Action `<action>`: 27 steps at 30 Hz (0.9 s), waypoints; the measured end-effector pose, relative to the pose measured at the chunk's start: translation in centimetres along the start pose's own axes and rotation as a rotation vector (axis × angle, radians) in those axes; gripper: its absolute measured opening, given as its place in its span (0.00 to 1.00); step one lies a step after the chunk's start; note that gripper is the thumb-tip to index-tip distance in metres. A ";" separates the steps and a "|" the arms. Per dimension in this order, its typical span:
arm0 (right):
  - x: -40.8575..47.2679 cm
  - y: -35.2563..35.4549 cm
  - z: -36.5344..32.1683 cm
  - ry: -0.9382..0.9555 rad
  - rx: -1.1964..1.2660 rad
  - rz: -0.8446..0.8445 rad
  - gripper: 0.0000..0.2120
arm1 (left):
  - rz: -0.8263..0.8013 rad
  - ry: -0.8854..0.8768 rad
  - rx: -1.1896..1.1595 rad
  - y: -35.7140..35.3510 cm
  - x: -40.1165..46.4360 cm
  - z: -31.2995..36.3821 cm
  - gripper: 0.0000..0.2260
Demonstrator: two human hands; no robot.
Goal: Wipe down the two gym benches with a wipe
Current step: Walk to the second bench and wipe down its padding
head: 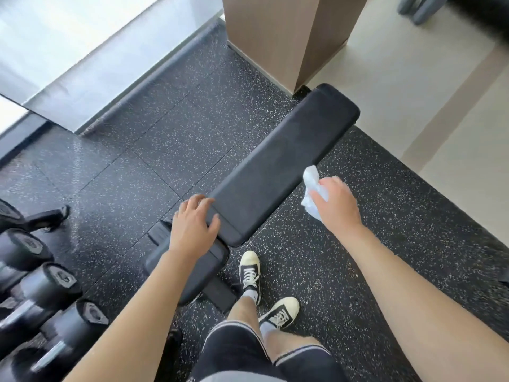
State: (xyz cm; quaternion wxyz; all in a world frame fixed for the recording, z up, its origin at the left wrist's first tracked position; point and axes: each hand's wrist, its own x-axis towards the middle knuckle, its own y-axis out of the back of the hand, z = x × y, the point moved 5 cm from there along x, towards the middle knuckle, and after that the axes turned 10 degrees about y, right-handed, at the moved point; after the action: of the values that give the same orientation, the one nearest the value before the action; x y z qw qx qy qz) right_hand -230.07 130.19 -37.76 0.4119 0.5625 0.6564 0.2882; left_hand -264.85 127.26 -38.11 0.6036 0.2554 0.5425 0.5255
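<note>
left hand (192,224): fingers spread flat, grasping nothing, resting on near end of the gym bench (281,164), likely to brace.
right hand (334,201): fingers clenched on the wipe (312,186), just beside the bench's right edge, not touching the pad.
wipe: white, crumpled.
bench: black pad, flat, matte; only one visible.
dumbbells (41,288): left of bench, apart.

gym | padded bench (278,166) | dumbbells (41,296) racked at left | speckled rubber floor (165,139)
</note>
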 end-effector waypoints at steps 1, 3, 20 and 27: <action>0.1 1.0 -0.9 0.021 0.003 0.023 0.10 | 0.011 0.000 -0.006 1.2 -0.2 0.1 0.19; 0.7 3.0 -2.7 0.061 0.020 0.077 0.14 | 0.042 0.000 -0.036 3.6 -0.2 0.3 0.19; 8.6 14.3 -16.3 0.355 0.133 0.300 0.10 | 0.248 0.010 -0.191 20.3 1.3 3.2 0.20; 14.6 17.5 -18.7 0.488 0.144 0.293 0.10 | 0.340 0.115 -0.226 23.5 2.6 6.1 0.21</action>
State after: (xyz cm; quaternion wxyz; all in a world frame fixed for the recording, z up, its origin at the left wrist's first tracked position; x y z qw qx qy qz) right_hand -237.88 149.58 -16.97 0.1549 0.5930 0.6667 0.4241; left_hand -268.02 138.71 -16.75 0.4990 0.2435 0.4627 0.6911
